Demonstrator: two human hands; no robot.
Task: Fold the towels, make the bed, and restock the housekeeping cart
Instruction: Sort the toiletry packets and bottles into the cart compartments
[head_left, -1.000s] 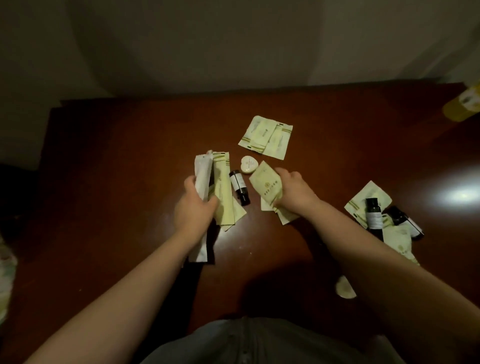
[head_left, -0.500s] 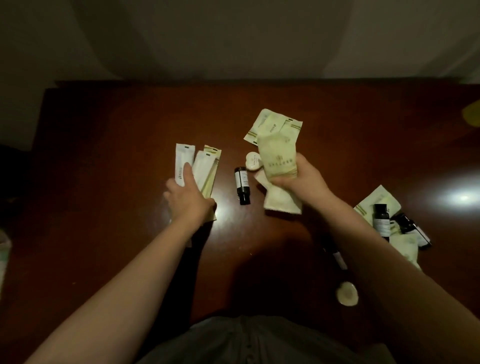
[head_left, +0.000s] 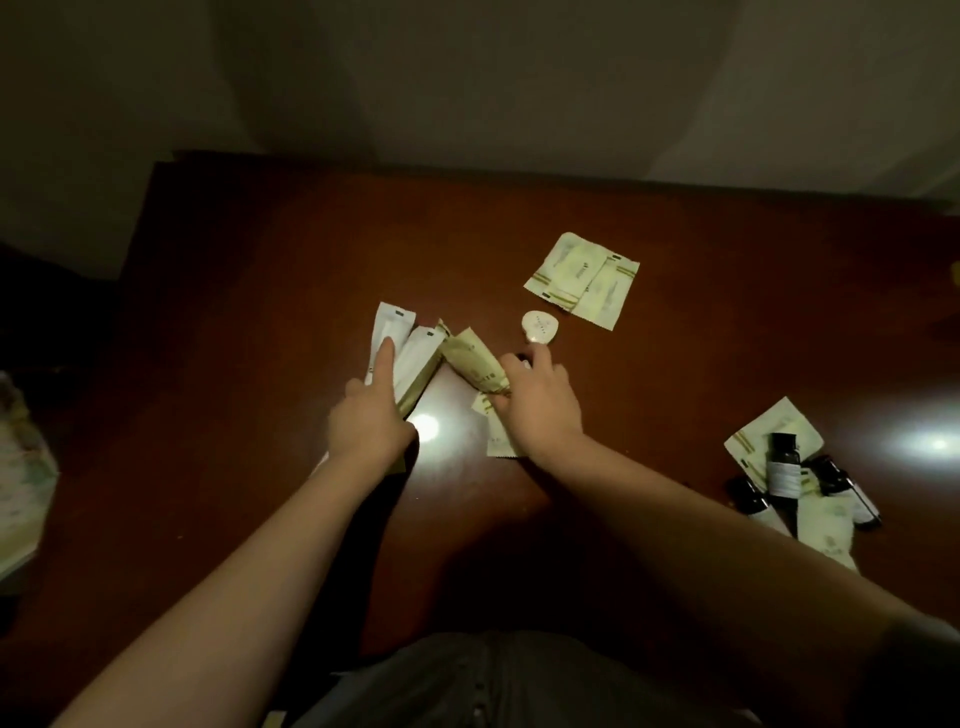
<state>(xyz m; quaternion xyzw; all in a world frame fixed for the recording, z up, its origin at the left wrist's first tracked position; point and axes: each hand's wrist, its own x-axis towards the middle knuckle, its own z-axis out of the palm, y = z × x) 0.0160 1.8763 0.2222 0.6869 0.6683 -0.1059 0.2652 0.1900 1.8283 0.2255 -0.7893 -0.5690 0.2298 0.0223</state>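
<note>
On a dark red-brown wooden table, the left hand clasps the lower part of a fan of long sachets. Its index finger lies straight along the whitest one and its other fingers are hidden. The sachets' tails poke out under the wrist at 7 o'clock.

At 3 o'clock from it, the right hand pinches a pale green packet in curled fingers. The packet's far end meets the fan. A second packet lies flat, half covered by that palm. One finger points to 12 o'clock at a small white heart-shaped soap; I cannot tell whether it touches. The knuckles block a dark object there, which is too hidden to name.

At 1 o'clock from the soap, two flat square sachets overlap, apart from the hands. Well off at 3 o'clock, by a glare spot, lies a loose heap. In it three small dark bottles with pale labels rest on their sides across more green packets. Their contents cannot be seen.

A patterned cloth shows at the 9 o'clock edge. A plain wall stands behind the table.
</note>
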